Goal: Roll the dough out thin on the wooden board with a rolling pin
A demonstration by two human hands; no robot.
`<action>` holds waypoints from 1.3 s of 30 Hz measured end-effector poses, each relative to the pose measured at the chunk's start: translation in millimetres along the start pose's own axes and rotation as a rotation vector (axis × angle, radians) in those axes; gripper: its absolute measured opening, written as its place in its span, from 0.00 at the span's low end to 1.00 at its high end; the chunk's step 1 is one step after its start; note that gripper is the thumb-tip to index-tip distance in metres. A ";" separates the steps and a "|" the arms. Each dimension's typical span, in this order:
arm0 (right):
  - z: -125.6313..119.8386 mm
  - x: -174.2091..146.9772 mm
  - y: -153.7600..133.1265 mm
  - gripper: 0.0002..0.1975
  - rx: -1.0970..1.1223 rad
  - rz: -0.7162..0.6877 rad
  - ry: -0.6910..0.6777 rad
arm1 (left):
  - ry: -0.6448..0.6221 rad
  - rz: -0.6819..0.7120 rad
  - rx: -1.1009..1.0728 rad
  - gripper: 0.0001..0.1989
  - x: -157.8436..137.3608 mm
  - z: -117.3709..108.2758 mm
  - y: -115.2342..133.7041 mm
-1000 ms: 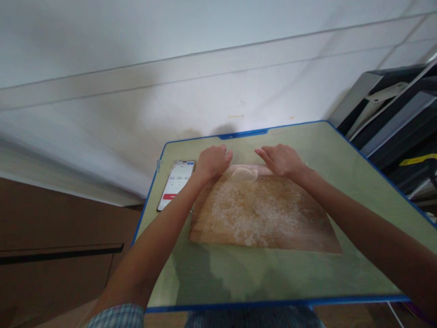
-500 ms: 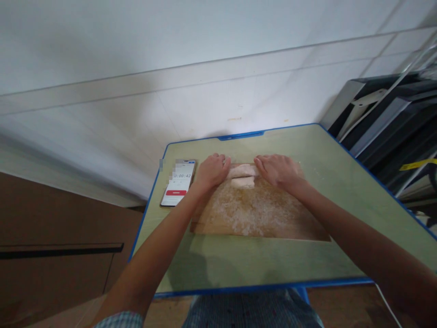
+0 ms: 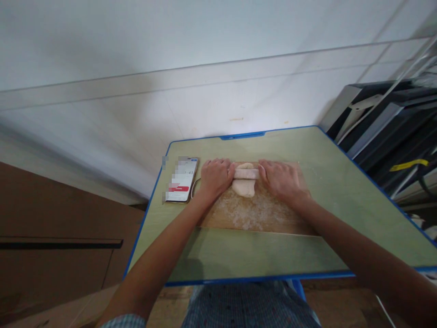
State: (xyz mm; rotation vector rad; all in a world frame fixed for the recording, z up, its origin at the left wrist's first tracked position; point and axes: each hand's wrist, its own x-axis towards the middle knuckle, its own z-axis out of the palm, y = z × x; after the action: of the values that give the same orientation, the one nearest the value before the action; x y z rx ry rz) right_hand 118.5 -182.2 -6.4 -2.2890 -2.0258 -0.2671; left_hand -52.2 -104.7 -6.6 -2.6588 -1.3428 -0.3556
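Note:
A flour-dusted rolling pin point(image 3: 246, 174) lies across a piece of pale dough point(image 3: 244, 188). My left hand point(image 3: 217, 176) is closed around the pin's left end, and my right hand point(image 3: 279, 179) grips the right end. Dough shows both beyond the pin and on my side of it. Underneath is a wooden board point(image 3: 259, 223) with white flour scattered over its near half. Both ends of the pin are hidden under my fingers.
The board rests on a pale green table point(image 3: 239, 255) with a blue edge. Left of my left hand lies a phone point(image 3: 182, 180) showing a timer, with a thin loop beside it. A white wall point(image 3: 205, 109) stands behind; dark folded items point(image 3: 392, 123) lean at the right.
The rolling pin has come slightly toward me over the dough, both hands with it. More dough now shows beyond the pin. The camera view has shifted a little.

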 end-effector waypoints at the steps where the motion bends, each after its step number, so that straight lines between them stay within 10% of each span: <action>1: 0.7 -1.6 -0.4 0.21 0.010 -0.006 0.009 | 0.002 0.001 -0.005 0.21 -0.5 -0.1 0.3; 31: -1.6 -0.2 5.5 0.20 0.032 -0.101 0.081 | -0.089 0.115 -0.051 0.24 2.0 -3.9 -14.0; 39: -7.8 -4.5 15.0 0.22 -0.004 -0.323 0.052 | 0.032 0.242 -0.062 0.19 -11.6 4.5 -24.0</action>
State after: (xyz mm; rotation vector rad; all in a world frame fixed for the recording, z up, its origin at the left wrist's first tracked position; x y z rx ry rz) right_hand 132.2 -189.8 1.3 -1.9254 -2.3615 -0.3450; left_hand -77.5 -98.5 -13.6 -2.8112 -1.0012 -0.4128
